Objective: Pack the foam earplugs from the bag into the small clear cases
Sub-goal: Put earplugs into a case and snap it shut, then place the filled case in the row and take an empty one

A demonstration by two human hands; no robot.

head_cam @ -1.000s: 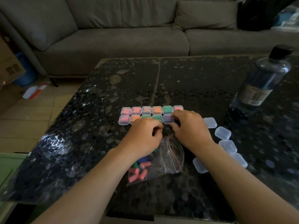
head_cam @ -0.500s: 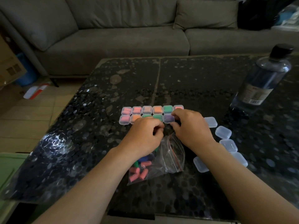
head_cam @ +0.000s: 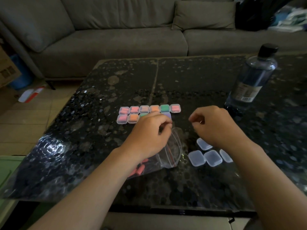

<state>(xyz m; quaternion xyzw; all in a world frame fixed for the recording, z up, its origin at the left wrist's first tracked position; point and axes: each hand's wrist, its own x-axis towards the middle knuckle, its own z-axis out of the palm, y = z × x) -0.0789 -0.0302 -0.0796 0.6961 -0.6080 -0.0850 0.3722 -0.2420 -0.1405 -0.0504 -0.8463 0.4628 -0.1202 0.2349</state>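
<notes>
- While two rows of filled cases (head_cam: 144, 109) sit on the worktop (head_cam: 99, 146), four empty cases (head_cam: 196, 157) remain.
- Earplugs (head_cam: 139, 170) lie in the bag (head_cam: 172, 146) (more to pack).
- Left hand (head_cam: 149, 135), right hand (head_cam: 214, 125): fingers curled, hold indiscernible.

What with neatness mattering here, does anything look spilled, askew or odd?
Nothing is spilled. The filled cases sit in neat rows; only the empty cases lie loosely scattered, and the earplugs lie inside the bag.
</notes>
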